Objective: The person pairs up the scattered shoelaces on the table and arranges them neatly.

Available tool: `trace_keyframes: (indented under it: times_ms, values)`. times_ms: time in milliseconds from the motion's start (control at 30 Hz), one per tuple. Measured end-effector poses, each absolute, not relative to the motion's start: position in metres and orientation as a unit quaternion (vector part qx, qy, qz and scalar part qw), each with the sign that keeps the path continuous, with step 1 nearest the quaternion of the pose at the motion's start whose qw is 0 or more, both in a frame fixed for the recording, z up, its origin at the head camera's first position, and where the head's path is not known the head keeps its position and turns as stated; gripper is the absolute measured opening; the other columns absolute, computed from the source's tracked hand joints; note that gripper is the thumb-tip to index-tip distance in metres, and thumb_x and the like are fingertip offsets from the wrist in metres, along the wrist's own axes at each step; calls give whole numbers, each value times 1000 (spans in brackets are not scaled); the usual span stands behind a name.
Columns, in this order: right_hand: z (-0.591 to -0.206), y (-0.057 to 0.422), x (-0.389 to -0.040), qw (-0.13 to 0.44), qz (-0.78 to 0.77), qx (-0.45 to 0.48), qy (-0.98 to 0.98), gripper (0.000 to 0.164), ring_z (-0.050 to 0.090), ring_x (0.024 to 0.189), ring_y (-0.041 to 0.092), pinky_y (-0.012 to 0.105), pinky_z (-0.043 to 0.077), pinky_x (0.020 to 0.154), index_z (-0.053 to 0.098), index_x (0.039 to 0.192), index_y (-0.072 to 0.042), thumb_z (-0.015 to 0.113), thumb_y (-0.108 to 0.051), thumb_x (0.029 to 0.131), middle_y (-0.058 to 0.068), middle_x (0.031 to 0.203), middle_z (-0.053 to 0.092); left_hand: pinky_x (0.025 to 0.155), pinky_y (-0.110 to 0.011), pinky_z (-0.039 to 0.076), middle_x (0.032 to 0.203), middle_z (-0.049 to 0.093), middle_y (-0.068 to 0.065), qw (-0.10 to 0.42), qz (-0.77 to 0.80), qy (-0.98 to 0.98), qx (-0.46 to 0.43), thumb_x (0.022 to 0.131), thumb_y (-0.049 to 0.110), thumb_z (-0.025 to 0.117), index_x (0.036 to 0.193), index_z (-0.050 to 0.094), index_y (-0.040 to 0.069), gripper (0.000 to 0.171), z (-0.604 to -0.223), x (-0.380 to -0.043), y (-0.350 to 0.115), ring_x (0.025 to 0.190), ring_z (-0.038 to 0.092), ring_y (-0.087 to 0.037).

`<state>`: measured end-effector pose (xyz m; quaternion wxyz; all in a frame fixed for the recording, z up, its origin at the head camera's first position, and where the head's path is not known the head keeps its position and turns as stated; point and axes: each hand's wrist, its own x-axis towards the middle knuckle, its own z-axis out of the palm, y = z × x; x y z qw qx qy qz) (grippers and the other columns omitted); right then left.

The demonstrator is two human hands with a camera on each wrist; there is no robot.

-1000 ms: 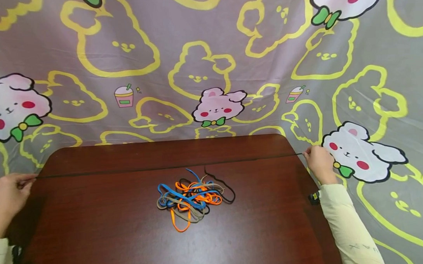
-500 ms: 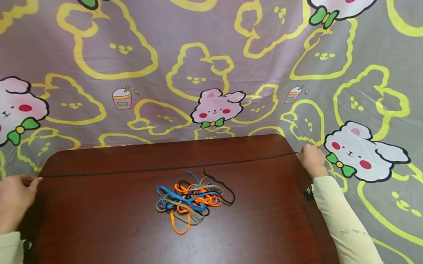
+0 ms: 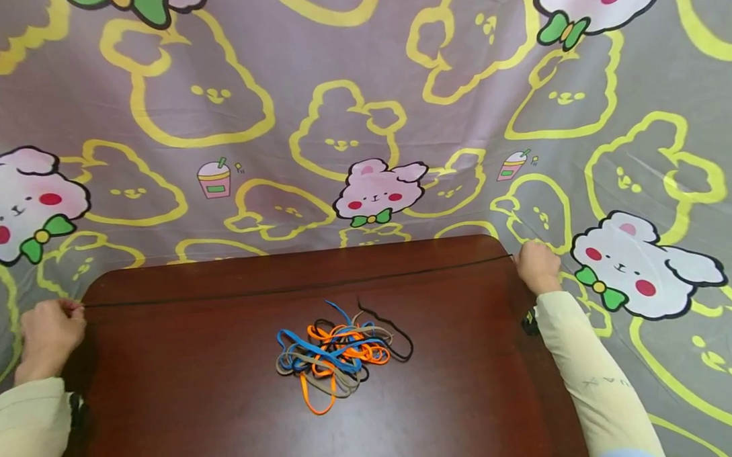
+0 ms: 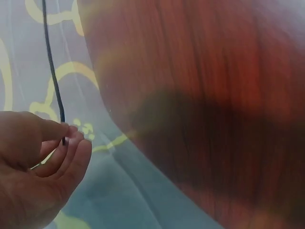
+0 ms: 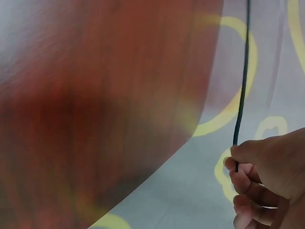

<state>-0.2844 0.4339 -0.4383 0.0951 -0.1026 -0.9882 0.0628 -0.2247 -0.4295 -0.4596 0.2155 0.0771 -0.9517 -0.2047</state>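
Note:
A thin black cord (image 3: pixel 295 289) stretches across the far part of the table, sagging slightly and rising toward the right. My left hand (image 3: pixel 51 333) pinches one end between thumb and fingers; in the left wrist view the cord (image 4: pixel 55 78) runs up from the fingertips, a short tip poking out below. The other end is pinched by my right hand (image 3: pixel 538 266), and the right wrist view shows the cord (image 5: pixel 242 90) leaving the thumb (image 5: pixel 243 151) upward. Between the hands, nearer to me, lies a tangled pile of laces (image 3: pixel 340 354) in blue, orange, tan and black.
The dark brown wooden table (image 3: pixel 227 408) has rounded far corners. A grey curtain (image 3: pixel 263 71) printed with rabbits and yellow outlines hangs behind it and along both sides, close to the hands.
My left hand has moved right, inward over the table edge, and the right hand slightly up and inward. The cord between them now sags a little more. The lace pile has stayed put.

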Motion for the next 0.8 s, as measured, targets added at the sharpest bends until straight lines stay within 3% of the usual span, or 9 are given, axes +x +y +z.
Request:
trace_keyframes:
  times_ms: [133, 333, 567, 800]
  values:
    - [-436, 433, -293, 87, 80, -103, -988, 30, 65, 80, 54, 65, 50, 64, 54, 59, -4, 56, -8, 89, 35, 86, 65, 77, -66, 35, 93, 63, -41, 191, -225, -951, 97, 89, 1, 51, 87, 63, -17, 22, -464, -233, -427, 90, 49, -68]
    - [-440, 436, -302, 64, 83, -109, -988, 22, 65, 85, 55, 66, 50, 70, 65, 73, 3, 61, -11, 90, 36, 93, 66, 89, -69, 35, 105, 60, -41, 114, -248, -951, 147, 90, 4, 50, 93, 64, -16, 24, -473, -241, -420, 103, 45, -67]
    - [-454, 439, -305, 28, 91, -98, -991, 17, 66, 87, 51, 64, 52, 73, 70, 80, 1, 68, -13, 89, 28, 91, 69, 87, -69, 37, 101, 57, -42, 67, -249, -952, 162, 90, 3, 52, 87, 63, -14, 20, -481, -241, -421, 101, 46, -67]
    - [-468, 444, -306, 10, 95, -97, -991, 12, 67, 86, 48, 60, 53, 71, 69, 81, -3, 73, -12, 86, 22, 87, 69, 85, -70, 40, 97, 58, -42, 70, -234, -956, 160, 90, 1, 53, 84, 64, -13, 19, -486, -248, -422, 96, 50, -65]
